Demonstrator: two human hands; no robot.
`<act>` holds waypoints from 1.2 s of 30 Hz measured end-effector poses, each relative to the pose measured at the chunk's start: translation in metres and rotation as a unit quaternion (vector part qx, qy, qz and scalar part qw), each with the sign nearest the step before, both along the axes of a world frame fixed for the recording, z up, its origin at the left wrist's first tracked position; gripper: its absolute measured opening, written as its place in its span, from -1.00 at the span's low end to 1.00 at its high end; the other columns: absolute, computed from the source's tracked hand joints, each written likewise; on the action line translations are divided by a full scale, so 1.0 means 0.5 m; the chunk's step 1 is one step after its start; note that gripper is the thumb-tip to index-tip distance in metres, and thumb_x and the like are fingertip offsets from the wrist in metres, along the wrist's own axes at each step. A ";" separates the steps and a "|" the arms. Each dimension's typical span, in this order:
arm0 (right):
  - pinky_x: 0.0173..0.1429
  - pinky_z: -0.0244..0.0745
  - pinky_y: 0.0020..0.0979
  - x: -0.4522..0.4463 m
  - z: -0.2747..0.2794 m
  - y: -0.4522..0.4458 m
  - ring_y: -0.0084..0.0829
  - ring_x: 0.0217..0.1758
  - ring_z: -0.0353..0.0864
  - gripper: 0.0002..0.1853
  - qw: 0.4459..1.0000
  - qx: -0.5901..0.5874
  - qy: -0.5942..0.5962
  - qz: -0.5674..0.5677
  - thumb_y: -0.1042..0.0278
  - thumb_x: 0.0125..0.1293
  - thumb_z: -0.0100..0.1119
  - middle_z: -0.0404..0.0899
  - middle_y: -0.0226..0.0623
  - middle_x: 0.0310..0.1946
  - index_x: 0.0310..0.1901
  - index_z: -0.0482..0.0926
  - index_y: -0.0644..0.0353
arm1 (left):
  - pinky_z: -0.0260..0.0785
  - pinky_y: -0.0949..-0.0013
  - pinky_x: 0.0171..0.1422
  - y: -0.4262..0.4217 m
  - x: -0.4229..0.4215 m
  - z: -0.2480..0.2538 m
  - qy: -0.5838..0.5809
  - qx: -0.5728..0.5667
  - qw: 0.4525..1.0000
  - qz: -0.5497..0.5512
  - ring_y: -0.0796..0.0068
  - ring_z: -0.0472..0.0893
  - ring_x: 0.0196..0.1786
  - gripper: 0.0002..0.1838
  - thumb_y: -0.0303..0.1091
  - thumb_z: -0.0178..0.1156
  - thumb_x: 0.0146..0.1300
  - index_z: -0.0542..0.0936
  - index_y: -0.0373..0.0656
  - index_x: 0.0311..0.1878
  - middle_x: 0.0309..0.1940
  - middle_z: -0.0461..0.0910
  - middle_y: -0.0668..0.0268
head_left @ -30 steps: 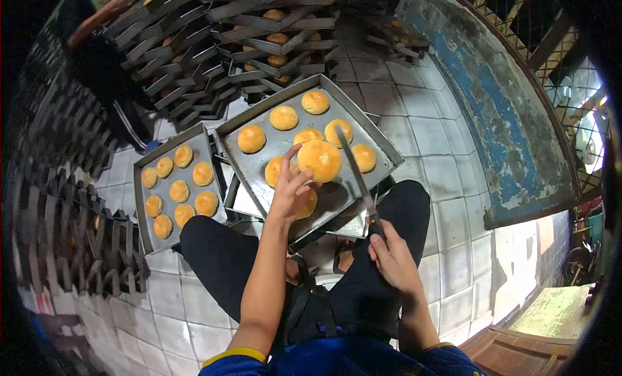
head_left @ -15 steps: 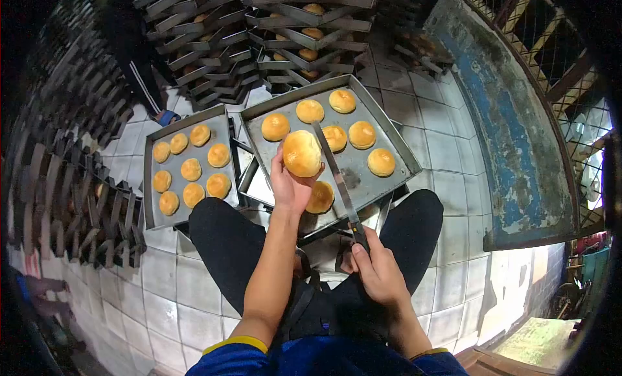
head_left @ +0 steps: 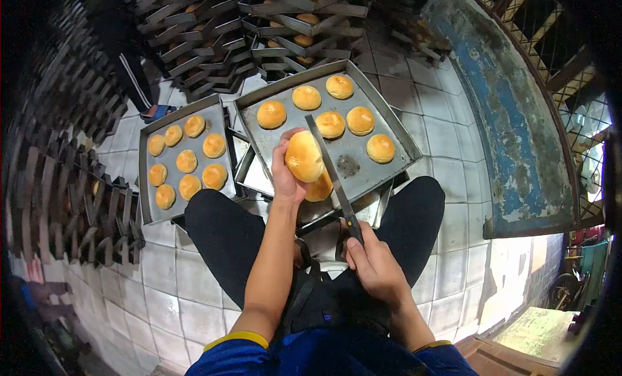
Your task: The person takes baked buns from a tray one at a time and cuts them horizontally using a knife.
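My left hand (head_left: 286, 175) is closed round a golden bun (head_left: 303, 157), tilted so its side faces right. In my right hand (head_left: 374, 262) is a long knife (head_left: 335, 175), gripped by its black handle, with the blade pointing up and away. The blade lies close along the bun's right side; whether it touches or has entered the bun I cannot tell. Below both hands sits a metal tray (head_left: 401, 137) with several buns, one of them (head_left: 319, 187) partly hidden behind the held bun.
To the left stands a second tray (head_left: 148, 193) with several buns. Tall stacks of metal trays (head_left: 201, 39) rise ahead and at left. A person's sandalled foot (head_left: 157, 111) is beyond the left tray. A worn blue panel (head_left: 518, 142) leans at right above the tiled floor (head_left: 450, 211).
The held bun has turned from top-up to tilted, its side now towards the blade. The knife has shifted slightly left and up. The view has moved a little.
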State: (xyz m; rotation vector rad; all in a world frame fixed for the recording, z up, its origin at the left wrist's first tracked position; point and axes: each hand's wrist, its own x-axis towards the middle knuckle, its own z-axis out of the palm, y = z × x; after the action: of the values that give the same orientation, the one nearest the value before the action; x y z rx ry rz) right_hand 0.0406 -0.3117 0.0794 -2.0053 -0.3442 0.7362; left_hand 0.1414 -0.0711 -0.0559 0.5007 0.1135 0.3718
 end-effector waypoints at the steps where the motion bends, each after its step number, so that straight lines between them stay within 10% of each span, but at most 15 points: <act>1: -0.10 0.51 -0.19 0.008 0.004 0.004 -0.19 -0.32 0.63 -0.52 1.000 0.014 0.009 -0.008 0.21 0.74 -0.07 0.59 -0.18 -0.43 0.49 0.37 0.32 | 0.68 0.23 0.17 -0.003 -0.001 -0.003 -0.009 0.031 0.999 -0.029 0.35 0.74 0.06 -0.57 -0.10 -0.04 0.60 0.57 -0.19 0.26 0.04 0.69 0.23; 3: -0.18 0.44 -0.44 0.013 -0.020 -0.001 -0.59 -0.42 0.41 -0.57 0.996 0.075 0.029 -0.030 0.26 0.78 -0.12 0.42 -0.48 -0.48 0.50 0.41 0.29 | 0.68 0.23 0.18 -0.005 -0.004 0.005 -0.015 0.040 0.998 -0.046 0.35 0.74 0.04 -0.58 -0.11 -0.03 0.59 0.57 -0.21 0.25 0.02 0.69 0.22; 7: -0.21 0.51 -0.27 0.023 -0.036 -0.031 -0.39 -0.42 0.56 -0.53 0.996 0.082 0.038 0.009 0.19 0.76 -0.08 0.53 -0.28 -0.50 0.51 0.35 0.28 | 0.66 0.26 0.17 0.009 -0.008 0.008 -0.011 0.057 0.995 -0.076 0.35 0.74 0.00 -0.58 -0.12 0.00 0.58 0.56 -0.25 0.23 -0.02 0.69 0.21; 24: -0.37 0.27 -0.52 0.051 -0.030 -0.031 -0.65 -0.48 0.32 -0.56 0.969 0.163 0.183 -0.026 0.21 0.79 -0.07 0.39 -0.53 -0.45 0.56 0.41 0.10 | 0.65 0.34 0.10 -0.004 -0.022 0.006 -0.028 0.194 0.944 -0.264 0.40 0.77 -0.01 -0.50 -0.10 0.16 0.51 0.59 -0.35 0.27 0.00 0.75 0.15; 27: -0.39 0.25 -0.52 0.056 -0.023 -0.029 -0.66 -0.49 0.29 -0.55 0.972 0.163 0.170 -0.022 0.20 0.80 -0.07 0.37 -0.54 -0.46 0.57 0.40 0.10 | 0.72 0.13 0.12 -0.009 -0.031 0.029 0.012 0.104 0.963 -0.249 0.21 0.81 -0.04 -0.38 -0.02 0.22 0.44 0.50 -0.28 0.40 -0.02 0.75 0.12; 30: -0.35 0.31 -0.55 0.066 -0.016 -0.017 -0.67 -0.47 0.32 -0.57 0.973 0.185 0.137 -0.024 0.23 0.78 -0.03 0.37 -0.56 -0.47 0.51 0.46 0.20 | 0.58 -0.11 0.47 0.008 -0.019 -0.010 -0.054 -0.050 0.965 -0.250 0.07 0.70 0.33 -0.36 -0.03 0.21 0.42 0.48 -0.17 0.46 0.31 0.64 0.06; 36: -0.39 0.20 -0.68 0.105 -0.088 -0.013 -0.78 -0.35 0.37 -0.52 0.967 0.228 0.094 -0.070 0.15 0.75 0.08 0.48 -0.48 -0.24 0.55 0.41 0.14 | 0.44 -0.23 0.54 -0.048 0.016 -0.054 -0.139 -0.142 0.951 -0.235 0.27 0.53 0.54 -0.44 -0.13 0.15 0.67 0.39 0.14 0.66 0.55 0.53 0.29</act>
State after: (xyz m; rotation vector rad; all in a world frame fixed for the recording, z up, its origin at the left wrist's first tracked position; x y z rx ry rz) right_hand 0.0930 -0.3183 0.0353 -1.4963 -0.2315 0.6802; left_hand 0.1495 -0.0950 -0.0827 0.1747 -0.2219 -0.0466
